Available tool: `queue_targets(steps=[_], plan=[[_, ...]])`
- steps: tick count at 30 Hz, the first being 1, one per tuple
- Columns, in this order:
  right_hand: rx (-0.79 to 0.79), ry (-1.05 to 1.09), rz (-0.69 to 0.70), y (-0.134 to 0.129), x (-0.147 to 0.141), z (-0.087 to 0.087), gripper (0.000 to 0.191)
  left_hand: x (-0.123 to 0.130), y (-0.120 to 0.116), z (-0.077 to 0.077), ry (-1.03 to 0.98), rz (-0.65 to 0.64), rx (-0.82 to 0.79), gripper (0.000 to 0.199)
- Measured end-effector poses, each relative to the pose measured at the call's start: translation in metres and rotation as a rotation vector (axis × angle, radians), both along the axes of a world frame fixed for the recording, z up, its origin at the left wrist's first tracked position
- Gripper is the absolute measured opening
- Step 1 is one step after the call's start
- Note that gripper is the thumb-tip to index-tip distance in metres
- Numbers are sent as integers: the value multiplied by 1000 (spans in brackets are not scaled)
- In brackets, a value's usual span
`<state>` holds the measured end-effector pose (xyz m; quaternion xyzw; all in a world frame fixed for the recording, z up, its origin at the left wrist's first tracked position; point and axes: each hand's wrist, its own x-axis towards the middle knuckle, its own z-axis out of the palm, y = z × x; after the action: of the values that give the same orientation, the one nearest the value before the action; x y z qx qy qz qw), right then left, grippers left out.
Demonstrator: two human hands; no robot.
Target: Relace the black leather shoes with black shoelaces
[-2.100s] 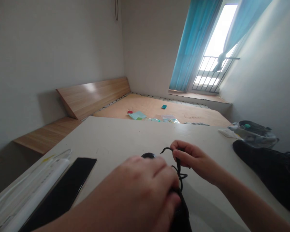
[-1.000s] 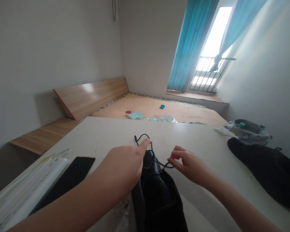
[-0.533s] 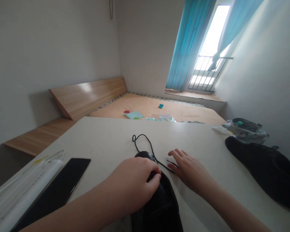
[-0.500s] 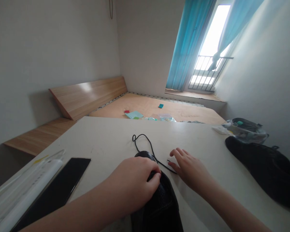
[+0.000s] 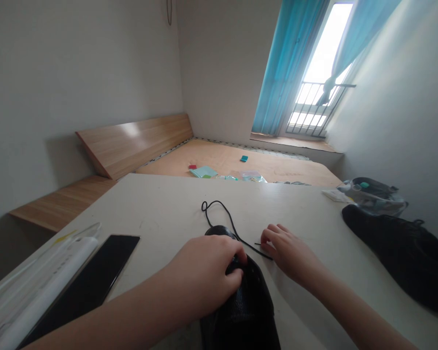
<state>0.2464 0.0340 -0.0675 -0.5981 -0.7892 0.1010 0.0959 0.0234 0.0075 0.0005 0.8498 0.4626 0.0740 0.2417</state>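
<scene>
Shining in very bright through a tall window (image 5: 328, 48) at the right, past dark bars (image 5: 311, 109) and two blue curtains (image 5: 286, 68), one tied in a knot, and glowing softly on the pale right wall (image 5: 409, 102). Lying behind the white table (image 5: 171, 199) as a wide, light-orange bed (image 5: 215, 154), and reaching up to a slanted, shiny wooden headboard (image 5: 142, 142) at the left, beside a flat wooden board (image 5: 62, 200). Looking greyer and dimmer on the left wall (image 5: 76, 63), and meeting the back wall (image 5: 219, 63) in a corner, near a thin hanging cord (image 5: 167, 14).
</scene>
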Motion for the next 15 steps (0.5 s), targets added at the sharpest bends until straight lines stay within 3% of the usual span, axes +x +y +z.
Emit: queue_targets(steps=[3, 8, 15], plan=[[-99, 98, 66, -3, -1, 11, 14, 1, 0, -2, 4, 8, 1, 23], [-422, 424, 242, -18, -6, 27, 10, 1, 1, -5, -13, 22, 23, 25], [-389, 413, 192, -21, -12, 21, 8, 3, 1, -5, -10, 32, 16, 25]])
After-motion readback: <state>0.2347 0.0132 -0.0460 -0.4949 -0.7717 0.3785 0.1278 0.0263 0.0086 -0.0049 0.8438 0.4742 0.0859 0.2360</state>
